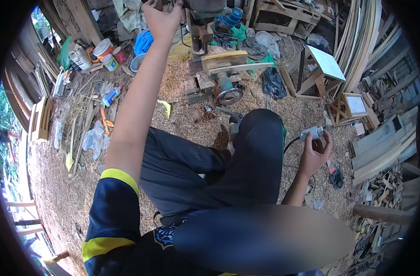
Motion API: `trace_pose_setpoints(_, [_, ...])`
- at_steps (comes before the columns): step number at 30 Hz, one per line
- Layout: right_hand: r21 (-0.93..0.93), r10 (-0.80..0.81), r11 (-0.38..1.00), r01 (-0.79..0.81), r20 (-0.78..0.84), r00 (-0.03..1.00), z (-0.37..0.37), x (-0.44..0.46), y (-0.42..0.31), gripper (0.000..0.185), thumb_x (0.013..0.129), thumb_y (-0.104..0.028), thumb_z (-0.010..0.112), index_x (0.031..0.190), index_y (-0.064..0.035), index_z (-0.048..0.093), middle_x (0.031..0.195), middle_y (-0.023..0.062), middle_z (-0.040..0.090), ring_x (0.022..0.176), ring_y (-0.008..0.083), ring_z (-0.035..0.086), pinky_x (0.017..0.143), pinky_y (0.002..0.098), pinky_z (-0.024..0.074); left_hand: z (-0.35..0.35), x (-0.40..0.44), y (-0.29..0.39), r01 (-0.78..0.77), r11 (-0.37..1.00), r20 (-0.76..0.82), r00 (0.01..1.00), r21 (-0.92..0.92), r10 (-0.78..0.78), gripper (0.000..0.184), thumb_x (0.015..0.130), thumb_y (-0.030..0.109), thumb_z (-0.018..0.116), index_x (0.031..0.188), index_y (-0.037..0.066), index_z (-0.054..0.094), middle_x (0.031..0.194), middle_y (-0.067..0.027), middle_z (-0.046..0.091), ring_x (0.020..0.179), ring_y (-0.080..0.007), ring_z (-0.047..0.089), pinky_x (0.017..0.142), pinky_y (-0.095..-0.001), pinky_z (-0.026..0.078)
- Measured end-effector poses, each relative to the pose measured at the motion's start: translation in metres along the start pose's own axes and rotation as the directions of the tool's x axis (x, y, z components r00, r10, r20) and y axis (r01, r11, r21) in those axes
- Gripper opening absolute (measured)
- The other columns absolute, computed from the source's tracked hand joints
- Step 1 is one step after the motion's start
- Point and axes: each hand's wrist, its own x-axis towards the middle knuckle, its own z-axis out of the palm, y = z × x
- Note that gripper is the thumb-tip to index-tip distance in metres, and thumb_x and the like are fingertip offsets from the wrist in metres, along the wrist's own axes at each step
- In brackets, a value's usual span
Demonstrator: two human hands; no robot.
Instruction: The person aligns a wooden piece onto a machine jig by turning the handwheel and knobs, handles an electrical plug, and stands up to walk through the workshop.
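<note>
My left hand (161,23) reaches up to the top edge, beside the dark rounded head (206,4) of an upright machine. Its fingers curl around something the frame's edge cuts off. In my right hand (316,154), out to the right of my knee, thumb and fingers grip a pale grey electrical plug (311,134) with a black cable (290,144) trailing from it. Below the machine's head, a pale wooden board (242,67) lies across a vise-like base with a round metal handwheel (230,96).
Wood shavings (53,184) cover the floor around my crossed legs. Paint tins (109,62) and a blue bottle (111,97) stand or lie at left. Small wooden stools (327,63) and stacked curved planks (389,147) line the right side. A black plastic bag (274,83) lies near the machine.
</note>
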Motion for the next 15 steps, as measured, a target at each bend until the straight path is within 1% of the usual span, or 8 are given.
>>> trace_pose_setpoints(2, [-0.057, 0.085, 0.995, -0.084, 0.012, 0.996, -0.001, -0.001, -0.002, 0.049, 0.099, 0.003, 0.078, 0.143, 0.0022, 0.057, 0.12, 0.0183, 0.074, 0.102, 0.0211, 0.076, 0.087, 0.0327, 0.0623, 0.007, 0.006, -0.005, 0.051, 0.998, -0.016, 0.999, -0.025, -0.051, 0.103, 0.078, 0.045, 0.099, 0.141, -0.013, 0.042, 0.114, -0.0211, 0.067, 0.102, -0.0282, 0.069, 0.09, -0.0386, 0.056])
trace_pose_setpoints(4, [-0.064, 0.065, 0.996, -0.064, 0.018, 0.998, -0.004, 0.0, 0.003, 0.049, 0.099, 0.003, 0.078, 0.143, 0.0022, 0.057, 0.118, 0.0185, 0.075, 0.102, 0.0211, 0.076, 0.087, 0.0326, 0.0621, 0.01, 0.007, -0.011, 0.099, 0.993, -0.032, 0.994, -0.057, -0.101, 0.108, 0.077, 0.045, 0.1, 0.142, -0.014, 0.038, 0.114, -0.0212, 0.065, 0.103, -0.027, 0.067, 0.09, -0.0376, 0.056])
trace_pose_setpoints(6, [-0.068, 0.043, 0.997, -0.042, 0.02, 0.999, -0.007, 0.001, 0.008, 0.049, 0.099, 0.003, 0.078, 0.143, 0.0021, 0.056, 0.117, 0.0187, 0.076, 0.102, 0.0211, 0.076, 0.087, 0.0324, 0.0619, 0.009, 0.009, -0.008, 0.134, 0.988, 0.01, 0.991, -0.078, -0.134, 0.111, 0.076, 0.044, 0.1, 0.144, -0.016, 0.036, 0.118, -0.0231, 0.063, 0.105, -0.0276, 0.067, 0.091, -0.0382, 0.056])
trace_pose_setpoints(8, [-0.005, 0.065, 0.998, -0.065, -0.003, 0.998, -0.008, 0.001, 0.011, 0.05, 0.096, -0.001, 0.083, 0.14, -0.0015, 0.06, 0.111, 0.0133, 0.076, 0.094, 0.0164, 0.075, 0.08, 0.028, 0.0617, 0.006, 0.008, -0.005, 0.109, 0.992, 0.026, 0.994, -0.057, -0.107, 0.111, 0.077, 0.046, 0.099, 0.144, -0.016, 0.036, 0.118, -0.0233, 0.064, 0.105, -0.0282, 0.067, 0.092, -0.0384, 0.056])
trace_pose_setpoints(11, [0.033, 0.058, 0.998, -0.058, 0.0, 0.998, -0.01, 0.0, 0.015, 0.05, 0.096, 0.001, 0.082, 0.14, -0.001, 0.059, 0.116, 0.0131, 0.074, 0.095, 0.0167, 0.075, 0.08, 0.0284, 0.062, 0.001, 0.005, 0.001, 0.048, 0.999, 0.027, 0.998, -0.009, -0.048, 0.111, 0.078, 0.048, 0.097, 0.145, -0.016, 0.036, 0.119, -0.0247, 0.063, 0.107, -0.031, 0.066, 0.096, -0.0415, 0.055])
trace_pose_setpoints(13, [0.017, 0.032, 0.999, -0.032, -0.006, 0.999, -0.01, 0.0, 0.014, 0.05, 0.096, 0.002, 0.082, 0.14, -0.0006, 0.059, 0.118, 0.013, 0.073, 0.096, 0.0168, 0.075, 0.08, 0.0286, 0.0621, -0.003, 0.002, 0.004, -0.046, 0.988, -0.006, 0.999, 0.149, 0.047, 0.111, 0.079, 0.052, 0.096, 0.145, -0.014, 0.036, 0.128, -0.0302, 0.057, 0.116, -0.0387, 0.063, 0.101, -0.0476, 0.052])
trace_pose_setpoints(14, [0.0, 0.006, 1.0, -0.006, -0.011, 1.0, -0.01, 0.0, 0.014, 0.049, 0.096, 0.002, 0.081, 0.14, -0.0003, 0.059, 0.12, 0.013, 0.072, 0.096, 0.0169, 0.075, 0.08, 0.0287, 0.0621, -0.005, 0.001, 0.007, -0.048, 0.988, -0.008, 0.999, 0.148, 0.05, 0.111, 0.079, 0.052, 0.096, 0.145, -0.014, 0.036, 0.128, -0.0302, 0.057, 0.116, -0.0387, 0.063, 0.101, -0.0476, 0.052])
trace_pose_setpoints(15, [0.001, 0.006, 1.0, -0.005, -0.012, 1.0, -0.01, 0.0, 0.014, 0.049, 0.096, 0.002, 0.081, 0.14, -0.0003, 0.059, 0.12, 0.013, 0.072, 0.096, 0.0169, 0.075, 0.08, 0.0287, 0.0621, -0.005, -0.002, 0.01, -0.104, 0.976, -0.031, 0.993, 0.192, 0.112, 0.11, 0.08, 0.053, 0.095, 0.145, -0.013, 0.036, 0.132, -0.0321, 0.052, 0.119, -0.0424, 0.06, 0.103, -0.0501, 0.051])
